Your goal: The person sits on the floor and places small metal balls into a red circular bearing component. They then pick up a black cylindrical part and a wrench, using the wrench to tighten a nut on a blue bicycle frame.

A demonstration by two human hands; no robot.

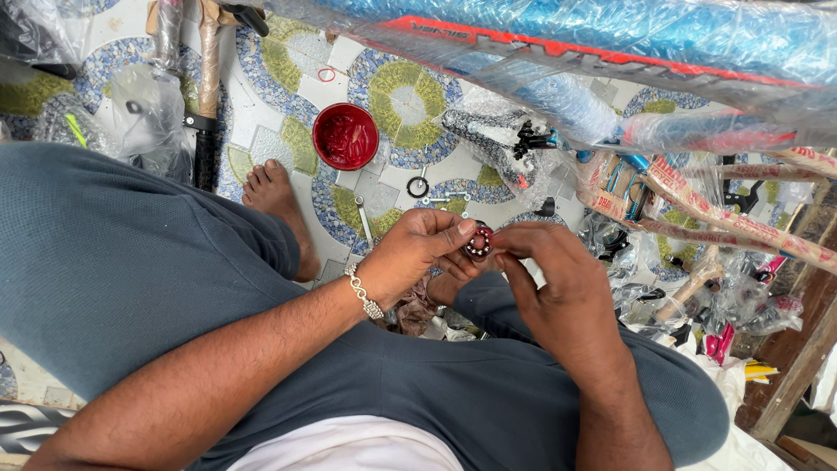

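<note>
My left hand (420, 251) pinches a small ring-shaped ball bearing (479, 241), smeared with red grease, between thumb and fingers. A metal bracelet sits on that wrist. My right hand (551, 283) comes in from the right, and its fingertips touch the bearing's right edge. Both hands hover above my lap, over grey-blue trousers. A red tub of grease (345, 136) stands on the patterned tile floor beyond my bare foot (279, 205).
A blue bicycle frame wrapped in plastic (610, 52) runs across the top. Plastic-bagged parts (501, 135), a black ring (418, 187), a spanner (364, 225) and small bolts lie on the tiles. More wrapped parts pile up at right (697, 218). A wrapped handlebar (207, 87) lies at upper left.
</note>
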